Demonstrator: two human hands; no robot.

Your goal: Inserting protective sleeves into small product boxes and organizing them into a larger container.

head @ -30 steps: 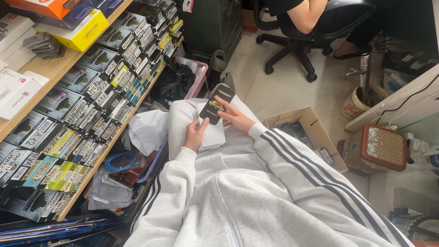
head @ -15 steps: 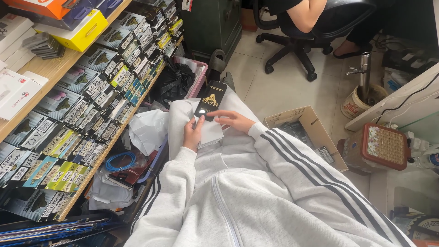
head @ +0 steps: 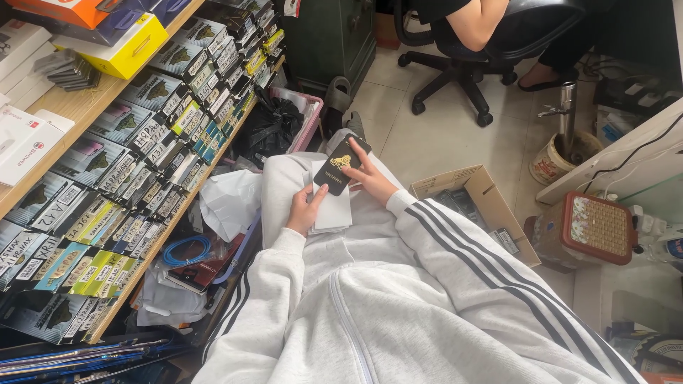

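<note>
The right hand (head: 370, 179) is pinching the black packet (head: 342, 165) at its right edge, holding it tilted just above the white stack (head: 331, 206), which the left hand (head: 306, 210) is gripping from below, steadying it on the lap.

The left hand (head: 304, 210) covers the lower edge of the white stack (head: 332, 203), so its count cannot be told. The black packet (head: 342, 165) hides the right hand (head: 370, 178)'s thumb (its gold print too small). The seated person (head: 491, 21) is cut off above.
</note>
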